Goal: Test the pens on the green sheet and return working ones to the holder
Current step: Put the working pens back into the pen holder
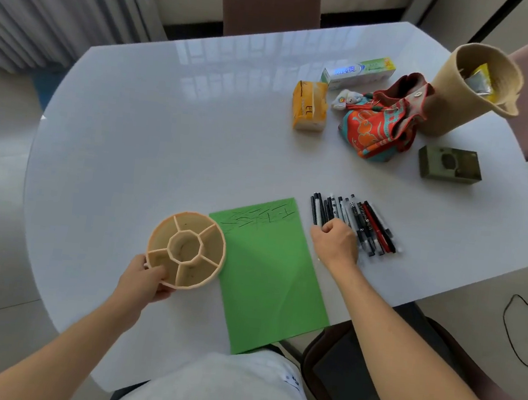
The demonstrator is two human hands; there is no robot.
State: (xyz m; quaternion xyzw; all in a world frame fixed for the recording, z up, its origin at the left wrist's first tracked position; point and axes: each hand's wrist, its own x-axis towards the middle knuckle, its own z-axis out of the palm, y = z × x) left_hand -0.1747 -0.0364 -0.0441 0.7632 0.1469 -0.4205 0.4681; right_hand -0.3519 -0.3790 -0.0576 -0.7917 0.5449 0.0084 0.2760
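Step in hand, as judged: picking a pen from the row, with testing only partly done. The right hand (336, 240) sits at the near-left end of the pens (354, 222), fingers curled in a loose fist over the leftmost ones; whether a pen is actually pinched cannot be told, since the fingertips are hidden under the knuckles. The pens lie side by side on the table (166, 124), just right of the green sheet (268, 265) and not on it. The sheet lies flat at the near edge, overhanging it slightly, with dark scribbles across its far end only; the rest is unmarked. The left hand (145, 280) grips the near rim of the holder (186, 248), thumb over the edge, fingers underneath. The holder stands upright, its right side overlapping the sheet's left edge. It is round, with a centre well and a ring of compartments; all visible compartments hold no pens, so none appears to have been returned. Next move likely calls for isolating one pen from its close neighbours without rolling the rest, then bringing its tip to bare green. Other containers: a woven basket (476, 85) at far right holds packets, contents otherwise unclear; a drawstring pouch (381, 127) lies beside it, contents hidden; a small dark box (450, 164) stands near.
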